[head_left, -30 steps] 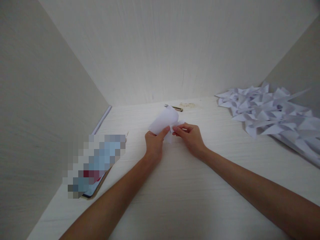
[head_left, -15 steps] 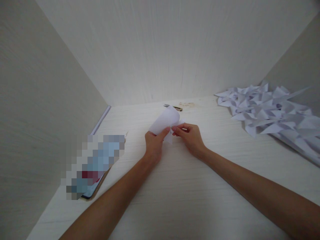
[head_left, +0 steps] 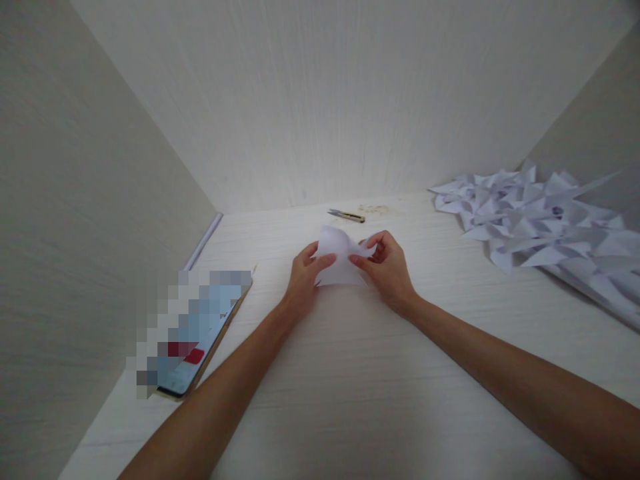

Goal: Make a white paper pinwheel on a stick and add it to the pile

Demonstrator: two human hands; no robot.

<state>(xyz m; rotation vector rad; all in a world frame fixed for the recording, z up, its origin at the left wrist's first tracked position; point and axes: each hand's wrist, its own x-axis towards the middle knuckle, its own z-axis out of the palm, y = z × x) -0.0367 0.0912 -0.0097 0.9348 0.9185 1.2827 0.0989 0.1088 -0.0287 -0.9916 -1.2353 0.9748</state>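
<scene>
A small white sheet of paper [head_left: 342,268] is held up between my two hands, its upper part curving and its right side curled. My left hand [head_left: 304,272] grips the left edge, thumb lying on the near face and fingers behind. On the other side my right hand [head_left: 386,265] pinches the paper with its thumb in front, the curled part between thumb and fingers. Just beyond the paper, thread snips [head_left: 346,215] with dark blades and a gold-coloured handle lie on the white tabletop [head_left: 320,373].
At the right a heap of folded white paper pinwheel-like shapes [head_left: 540,213] lies against the wall, over a rolled white paper [head_left: 590,293]. A phone [head_left: 200,360], partly pixelated, lies at the left. A thin white roll [head_left: 203,241] runs along the left wall. Light brown scraps [head_left: 375,209] lie beside the snips.
The paper has been turned and opened out, so its face now spreads between both hands. My left hand has shifted slightly up its left edge. The snips are now fully uncovered.
</scene>
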